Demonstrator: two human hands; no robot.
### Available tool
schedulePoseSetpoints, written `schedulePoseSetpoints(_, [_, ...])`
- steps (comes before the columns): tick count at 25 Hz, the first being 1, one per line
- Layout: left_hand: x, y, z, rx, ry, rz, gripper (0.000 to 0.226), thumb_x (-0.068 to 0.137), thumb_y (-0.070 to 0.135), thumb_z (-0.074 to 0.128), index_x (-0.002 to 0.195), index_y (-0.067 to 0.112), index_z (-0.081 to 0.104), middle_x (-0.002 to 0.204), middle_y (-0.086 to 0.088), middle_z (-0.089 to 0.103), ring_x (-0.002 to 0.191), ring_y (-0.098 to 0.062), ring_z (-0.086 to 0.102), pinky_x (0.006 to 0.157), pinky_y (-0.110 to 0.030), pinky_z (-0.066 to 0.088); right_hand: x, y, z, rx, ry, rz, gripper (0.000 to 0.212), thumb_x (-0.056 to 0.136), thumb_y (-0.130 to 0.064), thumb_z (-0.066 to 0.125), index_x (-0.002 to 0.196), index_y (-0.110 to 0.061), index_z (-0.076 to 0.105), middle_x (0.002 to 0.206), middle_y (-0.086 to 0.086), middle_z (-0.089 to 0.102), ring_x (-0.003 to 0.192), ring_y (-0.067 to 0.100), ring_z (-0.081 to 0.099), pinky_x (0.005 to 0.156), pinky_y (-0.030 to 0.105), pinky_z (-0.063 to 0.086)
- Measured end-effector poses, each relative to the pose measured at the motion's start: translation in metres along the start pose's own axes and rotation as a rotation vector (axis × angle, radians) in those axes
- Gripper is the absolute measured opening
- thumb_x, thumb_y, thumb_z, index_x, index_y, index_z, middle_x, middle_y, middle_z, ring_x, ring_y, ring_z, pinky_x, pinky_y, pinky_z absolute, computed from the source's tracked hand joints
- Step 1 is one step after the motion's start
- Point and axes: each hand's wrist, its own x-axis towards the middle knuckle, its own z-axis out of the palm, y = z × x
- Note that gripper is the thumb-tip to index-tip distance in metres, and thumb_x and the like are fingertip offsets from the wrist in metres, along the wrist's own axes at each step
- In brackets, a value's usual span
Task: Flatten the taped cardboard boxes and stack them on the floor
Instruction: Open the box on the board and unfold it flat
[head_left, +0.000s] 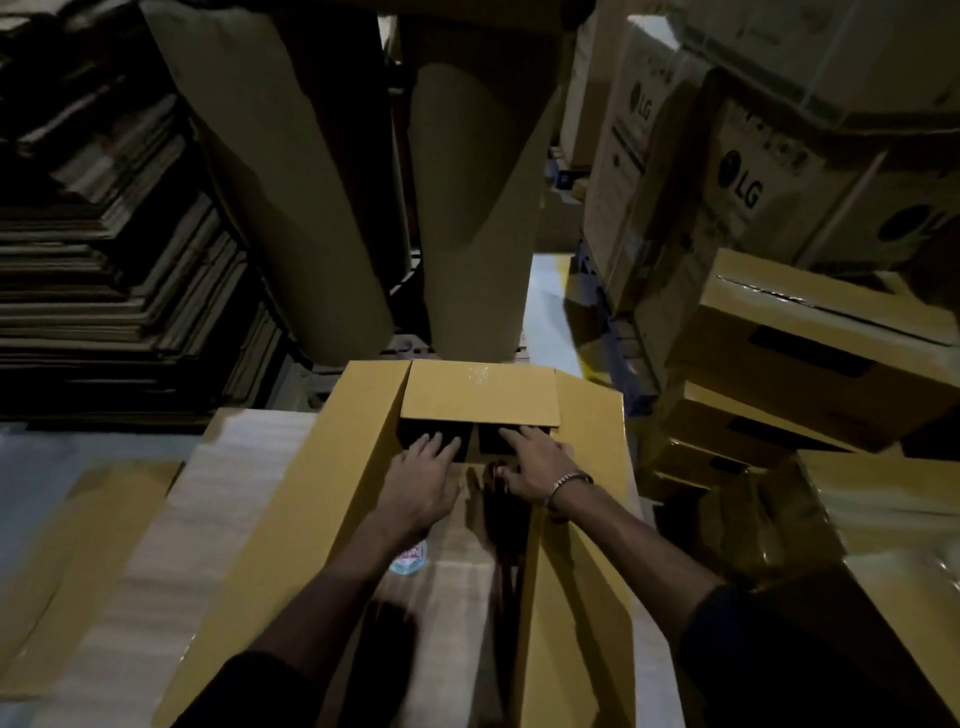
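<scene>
A yellow-brown cardboard box (322, 493) lies in front of me with its flaps spread out. The far flap (480, 389) is folded up, and dark gaps show under it. My left hand (421, 483) rests palm down on the box's middle, fingers spread toward the left gap. My right hand (535, 467), with a bracelet on the wrist, presses on the box beside the right gap with its fingers apart. The box lies on pale flattened cardboard (218, 499) on the floor. A round sticker (410, 561) shows below my left wrist.
Several taped boxes (810, 338) are piled at the right. Printed cartons (737, 176) stand behind them. Two tall brown paper rolls (291, 208) rise straight ahead. A dark stack of flat cardboard (119, 291) fills the left. Grey floor (31, 467) shows at the left.
</scene>
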Motion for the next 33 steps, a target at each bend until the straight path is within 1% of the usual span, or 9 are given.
schedulePoseSetpoints(2, [0.023,0.002,-0.001,0.065,0.057,0.006,0.070,0.099,0.044,0.053,0.162,0.023,0.031,0.158,-0.007,0.044,0.150,-0.028,0.035,0.116,-0.048,0.038,0.006,0.003,0.002,-0.055,-0.025,-0.043,0.075,0.097,-0.049,0.055,0.162,-0.028,0.025,0.157,0.003,0.035,0.149,0.027,0.029,0.113,0.058,0.032])
schedulePoseSetpoints(5, [0.048,0.005,-0.005,0.116,0.282,0.051,0.057,0.094,0.033,0.061,0.148,0.022,0.050,0.137,-0.004,0.060,0.131,-0.025,0.053,0.104,-0.042,0.047,0.013,0.006,-0.015,-0.061,0.133,-0.105,0.076,0.096,-0.046,0.056,0.161,-0.026,0.025,0.159,0.005,0.033,0.149,0.028,0.027,0.113,0.057,0.034])
schedulePoseSetpoints(9, [0.098,-0.006,-0.021,0.132,0.421,0.032,0.063,0.090,0.027,0.063,0.151,0.018,0.047,0.139,-0.011,0.055,0.129,-0.030,0.052,0.103,-0.045,0.049,0.053,0.013,-0.067,0.012,0.330,-0.158,0.070,0.096,-0.043,0.059,0.158,-0.025,0.033,0.161,0.005,0.035,0.149,0.027,0.032,0.117,0.054,0.034])
schedulePoseSetpoints(17, [0.177,-0.031,-0.024,0.302,0.171,-0.062,0.086,0.094,0.027,0.062,0.166,0.020,0.016,0.170,-0.014,0.023,0.155,-0.034,0.026,0.116,-0.053,0.036,0.142,0.042,-0.085,-0.128,0.189,-0.067,0.066,0.091,-0.037,0.070,0.149,-0.024,0.039,0.153,0.005,0.037,0.145,0.029,0.033,0.112,0.056,0.034])
schedulePoseSetpoints(20, [0.187,-0.040,-0.009,0.277,0.198,-0.055,0.068,0.099,0.035,0.059,0.160,0.025,0.032,0.160,-0.005,0.043,0.148,-0.028,0.039,0.116,-0.056,0.034,0.157,0.047,-0.064,-0.104,0.073,-0.065,0.067,0.094,-0.032,0.069,0.153,-0.034,0.038,0.149,0.002,0.043,0.142,0.028,0.038,0.116,0.056,0.031])
schedulePoseSetpoints(23, [0.194,-0.045,0.000,0.213,0.264,-0.055,0.041,0.098,0.037,0.059,0.138,0.028,0.056,0.134,0.002,0.065,0.128,-0.023,0.058,0.116,-0.057,0.033,0.166,0.053,-0.048,-0.019,0.163,-0.039,0.056,0.099,-0.023,0.060,0.150,-0.040,0.047,0.144,0.000,0.056,0.134,0.026,0.050,0.114,0.049,0.034])
schedulePoseSetpoints(27, [0.199,-0.052,0.007,0.191,0.260,-0.061,0.024,0.101,0.036,0.057,0.123,0.029,0.059,0.122,0.004,0.068,0.120,-0.022,0.060,0.119,-0.056,0.029,0.172,0.055,-0.038,-0.065,0.225,-0.013,0.037,0.103,-0.020,0.050,0.137,-0.031,0.059,0.127,0.002,0.068,0.119,0.029,0.060,0.099,0.048,0.042])
schedulePoseSetpoints(30, [0.203,-0.051,-0.001,0.154,0.189,-0.044,0.030,0.103,0.037,0.054,0.132,0.029,0.056,0.131,0.003,0.065,0.128,-0.022,0.056,0.120,-0.058,0.026,0.172,0.055,-0.035,-0.060,0.219,-0.003,0.028,0.105,-0.023,0.049,0.130,-0.028,0.060,0.126,0.002,0.068,0.118,0.028,0.059,0.100,0.050,0.042])
schedulePoseSetpoints(33, [0.190,-0.048,-0.004,0.194,0.133,-0.051,0.064,0.099,0.045,0.060,0.156,0.028,0.037,0.159,-0.009,0.044,0.149,-0.029,0.037,0.121,-0.064,0.021,0.169,0.057,-0.031,-0.123,0.203,-0.008,0.037,0.106,-0.029,0.047,0.143,-0.028,0.049,0.138,0.003,0.058,0.128,0.028,0.050,0.105,0.052,0.039])
